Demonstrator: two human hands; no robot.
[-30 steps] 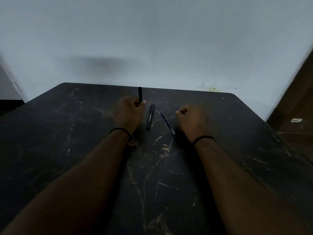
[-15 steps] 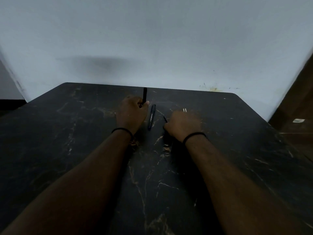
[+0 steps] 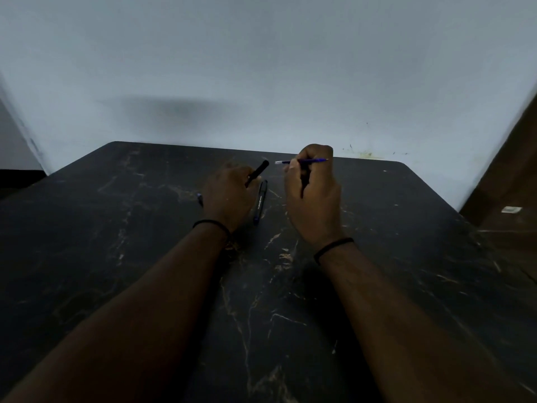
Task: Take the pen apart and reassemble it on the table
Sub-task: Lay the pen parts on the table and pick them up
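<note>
My left hand [image 3: 229, 196] grips a black pen barrel [image 3: 258, 173] that points up and to the right, out of my fist. My right hand [image 3: 312, 193] is raised above the table and pinches the thin blue ink refill [image 3: 302, 161], which lies level with its white end toward the barrel. A short gap separates the refill's white end from the barrel's tip. A second black pen part with white print [image 3: 259, 202] lies on the dark marble table [image 3: 145, 242] between my hands. A small bluish piece [image 3: 200, 198] lies just left of my left hand.
A pale wall rises right behind the table's far edge [image 3: 261, 148]. A brown wooden surface [image 3: 505, 181] stands at the right, past the table's rounded corner. Both wrists wear black bands.
My right hand picked the refill up off the table and lifted it toward the barrel. My left hand tilted the barrel from upright to the right.
</note>
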